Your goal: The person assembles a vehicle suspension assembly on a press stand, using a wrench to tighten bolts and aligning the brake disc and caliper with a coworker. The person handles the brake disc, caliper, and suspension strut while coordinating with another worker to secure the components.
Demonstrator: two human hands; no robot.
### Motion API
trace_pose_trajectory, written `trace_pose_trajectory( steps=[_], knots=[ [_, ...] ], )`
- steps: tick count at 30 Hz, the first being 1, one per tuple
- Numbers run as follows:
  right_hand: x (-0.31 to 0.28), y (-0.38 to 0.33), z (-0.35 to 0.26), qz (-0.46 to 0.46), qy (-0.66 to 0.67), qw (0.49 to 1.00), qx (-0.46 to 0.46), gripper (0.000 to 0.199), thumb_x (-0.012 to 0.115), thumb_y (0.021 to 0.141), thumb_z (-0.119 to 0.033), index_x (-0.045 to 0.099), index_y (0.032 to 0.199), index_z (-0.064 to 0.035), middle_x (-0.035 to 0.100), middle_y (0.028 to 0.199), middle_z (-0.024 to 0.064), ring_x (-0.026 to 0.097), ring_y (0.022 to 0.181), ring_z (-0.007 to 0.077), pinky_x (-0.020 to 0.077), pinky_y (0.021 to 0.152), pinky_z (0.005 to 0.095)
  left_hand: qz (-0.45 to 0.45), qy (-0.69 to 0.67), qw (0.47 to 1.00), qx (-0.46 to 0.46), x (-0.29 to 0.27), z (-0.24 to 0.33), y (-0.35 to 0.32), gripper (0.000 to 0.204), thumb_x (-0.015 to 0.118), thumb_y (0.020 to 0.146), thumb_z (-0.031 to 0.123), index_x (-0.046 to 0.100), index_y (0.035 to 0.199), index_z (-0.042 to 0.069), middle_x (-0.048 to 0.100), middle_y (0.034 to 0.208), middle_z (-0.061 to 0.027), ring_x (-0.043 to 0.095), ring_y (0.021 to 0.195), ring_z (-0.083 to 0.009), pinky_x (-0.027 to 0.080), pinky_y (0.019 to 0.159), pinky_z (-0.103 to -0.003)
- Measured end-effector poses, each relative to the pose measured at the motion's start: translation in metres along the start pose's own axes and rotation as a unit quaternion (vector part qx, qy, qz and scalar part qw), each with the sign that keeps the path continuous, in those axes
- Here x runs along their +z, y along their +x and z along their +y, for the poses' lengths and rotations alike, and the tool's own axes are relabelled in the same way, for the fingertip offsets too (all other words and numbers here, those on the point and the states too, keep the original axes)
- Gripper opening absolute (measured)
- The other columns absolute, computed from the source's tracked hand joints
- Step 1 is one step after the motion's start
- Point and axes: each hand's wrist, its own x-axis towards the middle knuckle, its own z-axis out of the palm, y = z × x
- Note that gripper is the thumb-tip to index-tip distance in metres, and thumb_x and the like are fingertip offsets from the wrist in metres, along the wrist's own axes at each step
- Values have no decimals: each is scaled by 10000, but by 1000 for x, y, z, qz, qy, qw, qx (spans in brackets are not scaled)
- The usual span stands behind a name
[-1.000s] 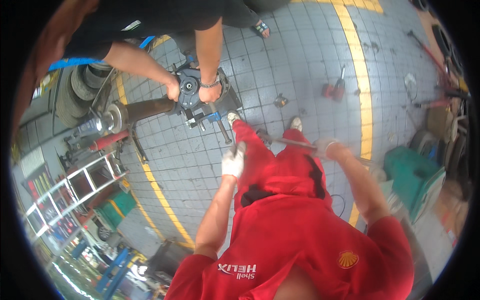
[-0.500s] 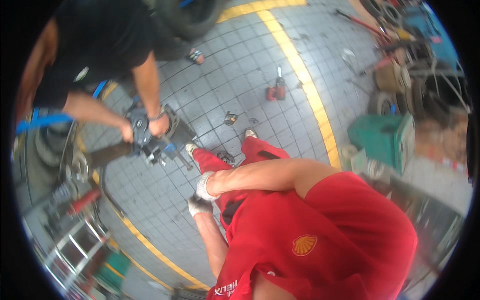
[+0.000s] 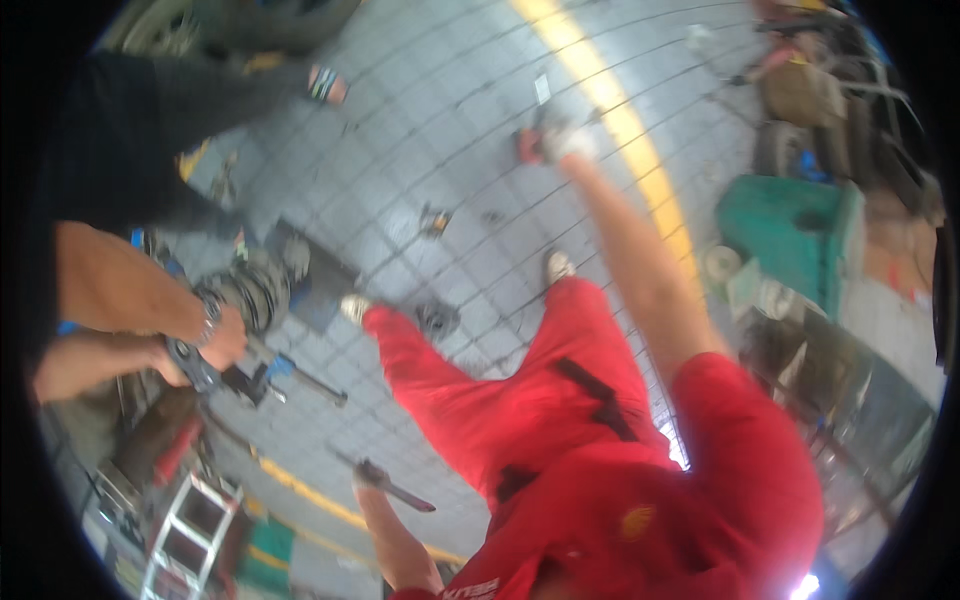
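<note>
My right hand (image 3: 568,142), in a whitish glove, reaches far forward and meets a red-and-black cordless power tool (image 3: 529,147) with a pale front end, on the tiled floor. Blur hides whether its fingers are closed on the tool. Lower left, my gloved left hand (image 3: 370,474) is closed around a long, dark bar-shaped hand tool (image 3: 410,498), which sticks out on both sides of the fist. At the left, a co-worker's hands (image 3: 215,345) grip a dark part beside a coil-spring strut assembly (image 3: 255,295).
Between my feet lies a dark round metal part (image 3: 436,318), with a small black-and-orange item (image 3: 434,220) beyond it. A green bin (image 3: 785,235) stands right of the yellow floor line (image 3: 625,125). A metal ladder (image 3: 190,535) is at lower left; tyres (image 3: 280,25) are at upper left.
My hands, close together before, are now far apart. The right one has swung forward to the power tool; the left shows the bar-shaped tool. The co-worker and strut appear lower and farther left.
</note>
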Motion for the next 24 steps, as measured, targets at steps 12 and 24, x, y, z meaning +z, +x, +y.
trace_pose_trajectory(
  steps=[12, 24],
  knots=[
    [87, 348, 87, 59, -53, 997, -25, 825, 548, 1012, -704, 675, 1359, 34, 757, 1114, 220, 718, 990, 336, 551, 905, 447, 137, 319, 931, 114, 144, -23, 207, 333, 732, 992, 283, 536, 747, 172, 469, 584, 12, 435, 417, -156, 356, 381, -327],
    [73, 398, 111, 73, 309, 945, 76, 562, 620, 1052, -555, 741, 1204, -27, 744, 1004, 83, 641, 822, 199, 513, 766, 379, 290, 447, 814, 232, 175, -35, 339, 450, 626, 966, 298, 593, 1289, -14, 687, 970, -185, 681, 754, -335, 557, 630, -514]
  ],
)
